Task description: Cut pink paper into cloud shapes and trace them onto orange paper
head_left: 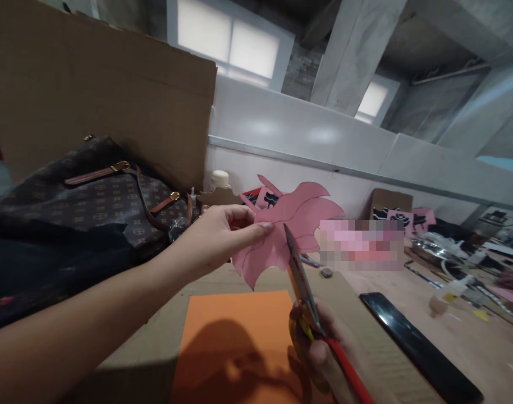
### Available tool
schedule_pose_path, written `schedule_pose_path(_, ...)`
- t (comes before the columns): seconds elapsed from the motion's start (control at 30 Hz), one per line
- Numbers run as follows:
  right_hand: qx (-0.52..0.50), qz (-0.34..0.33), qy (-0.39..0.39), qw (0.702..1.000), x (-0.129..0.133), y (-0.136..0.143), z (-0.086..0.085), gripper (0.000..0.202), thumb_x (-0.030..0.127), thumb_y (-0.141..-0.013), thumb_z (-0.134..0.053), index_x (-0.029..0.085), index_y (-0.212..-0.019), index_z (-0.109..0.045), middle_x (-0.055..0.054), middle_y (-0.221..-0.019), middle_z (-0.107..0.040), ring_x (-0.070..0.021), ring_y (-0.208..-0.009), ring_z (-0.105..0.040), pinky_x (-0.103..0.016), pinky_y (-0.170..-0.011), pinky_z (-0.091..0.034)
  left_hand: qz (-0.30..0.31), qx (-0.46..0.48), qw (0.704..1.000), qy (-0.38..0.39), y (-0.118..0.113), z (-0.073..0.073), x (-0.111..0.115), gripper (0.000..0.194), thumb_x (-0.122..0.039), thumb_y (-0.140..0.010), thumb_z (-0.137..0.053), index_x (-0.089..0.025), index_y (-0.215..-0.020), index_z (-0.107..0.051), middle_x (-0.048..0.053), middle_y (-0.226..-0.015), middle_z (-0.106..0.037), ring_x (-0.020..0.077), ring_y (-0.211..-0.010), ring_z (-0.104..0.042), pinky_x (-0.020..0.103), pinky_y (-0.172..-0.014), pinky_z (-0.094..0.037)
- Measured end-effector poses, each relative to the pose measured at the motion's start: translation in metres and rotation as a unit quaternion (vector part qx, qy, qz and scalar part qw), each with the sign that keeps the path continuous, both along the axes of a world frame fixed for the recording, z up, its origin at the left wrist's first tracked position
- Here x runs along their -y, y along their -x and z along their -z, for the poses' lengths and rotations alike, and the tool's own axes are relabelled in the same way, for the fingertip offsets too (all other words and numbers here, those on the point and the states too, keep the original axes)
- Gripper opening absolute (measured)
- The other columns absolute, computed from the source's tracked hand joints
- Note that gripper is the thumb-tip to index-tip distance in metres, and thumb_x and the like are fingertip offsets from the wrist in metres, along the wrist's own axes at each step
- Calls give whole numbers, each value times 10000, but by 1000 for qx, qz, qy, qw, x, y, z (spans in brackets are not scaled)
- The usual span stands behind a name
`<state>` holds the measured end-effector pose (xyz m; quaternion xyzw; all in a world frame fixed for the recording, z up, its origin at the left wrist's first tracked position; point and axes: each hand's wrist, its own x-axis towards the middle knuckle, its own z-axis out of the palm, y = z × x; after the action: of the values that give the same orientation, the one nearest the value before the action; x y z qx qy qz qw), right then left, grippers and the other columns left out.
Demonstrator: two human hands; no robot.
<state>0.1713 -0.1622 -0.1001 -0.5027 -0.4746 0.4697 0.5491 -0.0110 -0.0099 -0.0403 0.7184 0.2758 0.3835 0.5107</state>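
My left hand [223,235] pinches a pink paper cutout [296,210] between thumb and fingers, holding it up off the table. The cutout has wavy, pointed lobes and thin dark lines drawn across it. My right hand [324,342] is closed on a pair of scissors [301,278] with red and yellow on the handles. Their blades point up and away, with the tip against or just in front of the cutout's lower part. I cannot tell whether the blades are cutting the paper. Below both hands lies an orange sheet [235,320] with shadows on it.
A brown patterned handbag [126,207] stands at the left before a tall cardboard panel [113,95]. To the right lie a black phone-like slab [420,345], a small stone-like lump [326,272], a glue bottle [448,294] and a metal bowl [429,248]. A white partition [290,129] runs behind.
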Motion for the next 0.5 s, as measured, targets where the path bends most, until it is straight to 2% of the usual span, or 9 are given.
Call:
schedule_pose_path(0.17, -2, -8, 1, 1000, 8, 6, -25, 591, 769, -600, -760, 246, -844, -632, 44, -609, -356, -137, -562, -332, -289, -543, -371, -3, 9, 1000, -3, -1, 0, 0, 406, -573, -776, -735, -196, -926, -744, 59, -884, -762, 205, -773, -682, 267, -627, -470)
schedule_pose_path(0.27, 0, -15, 7, 1000, 6, 6, -24, 547, 714, -598, -798, 246, -825, -628, 55, -590, -340, -126, -543, -296, -287, -539, -344, -2, 9, 1000, 0, -1, -1, 1, 393, -570, -773, -740, -199, -901, -743, 51, -871, -758, 192, -758, -676, 257, -616, -459)
schedule_pose_path(0.33, -2, -5, 3, 1000, 4, 5, -20, 554, 733, -595, -787, 252, -816, -625, 61, -580, -318, -125, -537, -272, -282, -525, -326, 1, 11, 1000, 5, -2, -2, 1, 385, -563, -771, -744, -202, -904, -744, 48, -870, -758, 194, -764, -678, 256, -619, -462)
schedule_pose_path(0.5, -23, -15, 12, 1000, 6, 4, -19, 571, 755, -561, -791, 254, -804, -665, 38, -581, -367, -140, -557, -332, -287, -528, -371, 2, 10, 1000, 9, -2, -3, 2, 372, -554, -778, -740, -204, -905, -746, 49, -882, -765, 199, -780, -681, 258, -632, -472)
